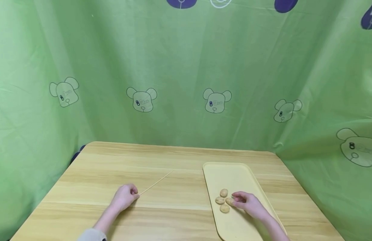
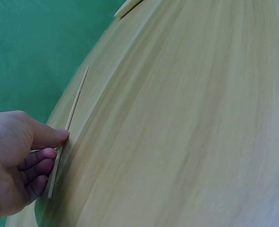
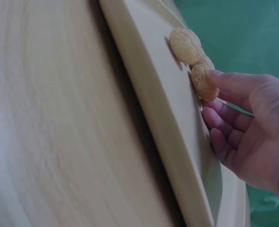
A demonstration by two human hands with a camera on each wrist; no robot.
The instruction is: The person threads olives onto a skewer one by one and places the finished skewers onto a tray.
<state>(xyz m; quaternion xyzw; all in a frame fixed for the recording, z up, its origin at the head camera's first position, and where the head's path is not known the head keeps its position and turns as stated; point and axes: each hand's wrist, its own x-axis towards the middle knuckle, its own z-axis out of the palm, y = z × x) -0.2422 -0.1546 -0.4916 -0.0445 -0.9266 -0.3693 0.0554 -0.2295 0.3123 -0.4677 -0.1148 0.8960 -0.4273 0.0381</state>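
Note:
My left hand [image 1: 124, 196] pinches a thin wooden skewer [image 1: 156, 183] between thumb and fingers near one end. The skewer slants away to the right over the table, and its short end shows below the fingers in the left wrist view. On the cream tray [image 1: 234, 174], my right hand [image 1: 249, 203] holds a small tan, rough-surfaced puff [image 3: 203, 84] between thumb and fingertips. Three like it lie close beside it on the tray: a far puff [image 1: 223, 192], a left puff [image 1: 220, 200] and a near puff [image 1: 224, 209].
The long tray has a low raised rim and lies on the right part of the wood-grain table [image 1: 168, 221]. A green curtain [image 1: 180, 67] with bear drawings hangs behind the table and along both sides.

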